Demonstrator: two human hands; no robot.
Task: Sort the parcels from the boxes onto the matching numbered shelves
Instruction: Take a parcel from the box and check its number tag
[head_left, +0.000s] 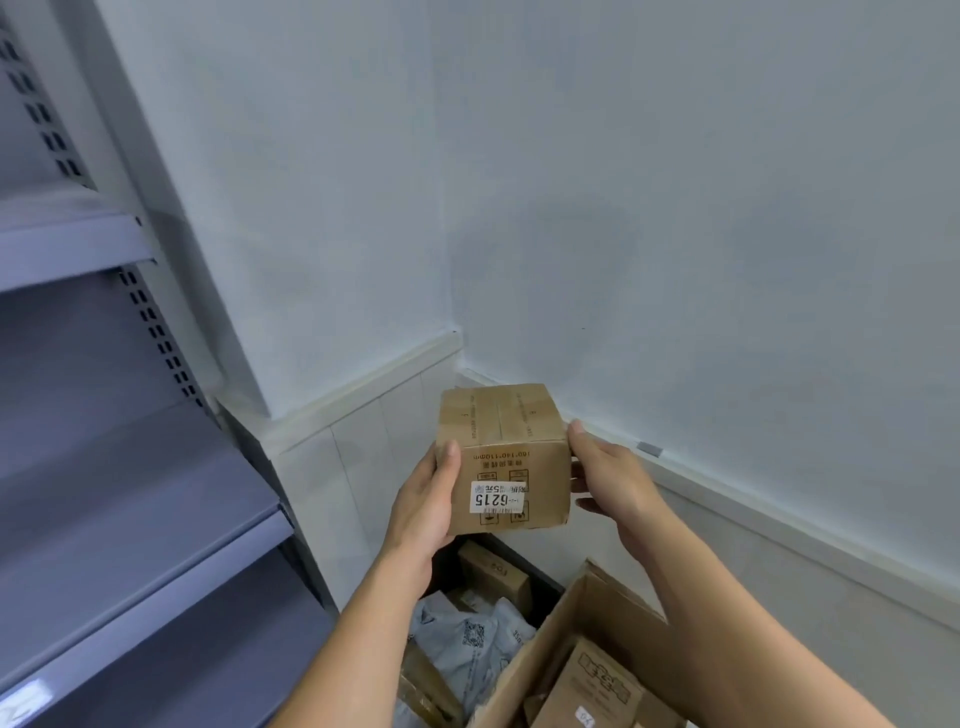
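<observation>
Gripping boxy brown cardboard parcel (503, 457), left hand (423, 512), right hand (613, 483)

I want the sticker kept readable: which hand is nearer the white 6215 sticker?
Left. The left hand grips the box at its left edge, beside the sticker; the right hand holds the far side.

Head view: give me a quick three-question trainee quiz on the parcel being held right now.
1. True or false: the left hand and the right hand both hold the parcel.
2. The white label on the parcel reads: A) 6215 B) 3408 C) 7751.
3. Fill in: the grey shelves stand on the person's ____ side.
Key: 1 true; 2 A; 3 left.
</observation>
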